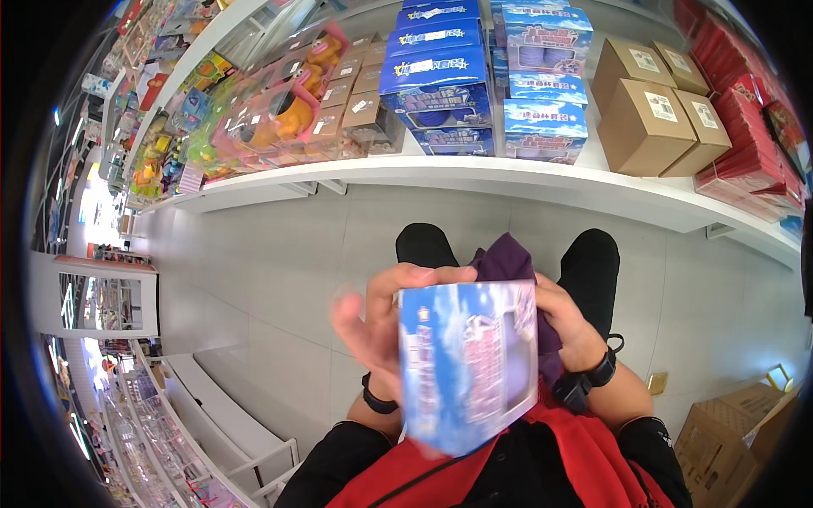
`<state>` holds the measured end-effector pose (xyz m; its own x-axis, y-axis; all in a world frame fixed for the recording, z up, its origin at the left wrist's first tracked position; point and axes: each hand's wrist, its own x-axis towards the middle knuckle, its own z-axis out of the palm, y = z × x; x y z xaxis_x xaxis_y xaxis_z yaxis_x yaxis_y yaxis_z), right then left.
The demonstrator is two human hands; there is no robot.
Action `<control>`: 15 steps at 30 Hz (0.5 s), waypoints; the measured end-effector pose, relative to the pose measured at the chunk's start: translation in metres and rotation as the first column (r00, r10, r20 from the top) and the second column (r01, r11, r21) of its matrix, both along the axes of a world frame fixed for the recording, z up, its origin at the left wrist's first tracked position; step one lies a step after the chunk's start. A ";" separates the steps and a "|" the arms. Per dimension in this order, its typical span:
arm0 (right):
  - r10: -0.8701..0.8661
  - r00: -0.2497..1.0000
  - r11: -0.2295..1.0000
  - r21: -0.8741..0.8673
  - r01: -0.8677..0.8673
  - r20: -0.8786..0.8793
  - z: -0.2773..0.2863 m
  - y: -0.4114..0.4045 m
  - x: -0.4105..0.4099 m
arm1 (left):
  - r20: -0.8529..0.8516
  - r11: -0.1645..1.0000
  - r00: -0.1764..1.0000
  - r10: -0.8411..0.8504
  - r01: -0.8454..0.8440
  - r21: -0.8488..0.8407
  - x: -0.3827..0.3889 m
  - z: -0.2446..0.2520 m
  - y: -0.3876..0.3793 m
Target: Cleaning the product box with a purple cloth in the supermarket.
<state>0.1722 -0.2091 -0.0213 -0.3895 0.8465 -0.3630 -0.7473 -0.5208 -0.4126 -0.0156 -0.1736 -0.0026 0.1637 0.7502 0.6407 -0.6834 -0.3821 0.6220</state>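
A blue and white cardboard box point(454, 362) with a clear window is tilted in front of my torso, slightly blurred. Through its window lilac objects show, probably cups. My left hand point(381, 311) holds the box from its left side, fingers at the upper edge and partly hidden behind it; one finger sticks out, blurred. At the box's right edge, my right hand point(565, 324) grips a dark purple cloth point(506, 259), which hangs behind the box. Whether my right fingers also press on the box is hidden. Both wrists wear black bands.
Ahead runs a white shelf point(406, 166) with dark blue boxes point(438, 89), similar light blue boxes point(545, 130), brown cartons point(648, 127) and pink-backed toy packs point(292, 114). A large open carton point(718, 438) stands at lower right. White display racks point(235, 425) line the lower left.
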 end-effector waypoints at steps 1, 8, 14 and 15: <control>0.011 1.000 0.999 0.032 -0.011 0.012 -0.003 -0.003 -0.001 | -0.025 0.999 0.999 0.032 -0.032 -0.005 -0.001 -0.003 0.001; 0.045 0.992 0.999 0.023 -0.042 -0.121 -0.020 -0.021 0.002 | -0.315 0.948 0.894 0.318 -0.297 0.115 -0.024 0.002 0.026; -0.048 0.994 0.985 0.172 0.030 0.102 -0.009 -0.025 -0.003 | -0.730 0.924 0.635 0.254 0.063 0.376 -0.031 0.029 0.033; -0.148 0.973 0.972 0.209 0.110 0.179 -0.012 -0.024 -0.007 | -0.649 0.995 0.758 0.067 -0.001 0.101 -0.029 0.032 0.029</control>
<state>0.1647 -0.2332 -0.0330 -0.2115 0.9470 -0.2419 -0.6991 -0.3196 -0.6396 -0.0444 -0.1449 0.0297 0.5411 0.7084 0.4532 -0.1122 -0.4732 0.8738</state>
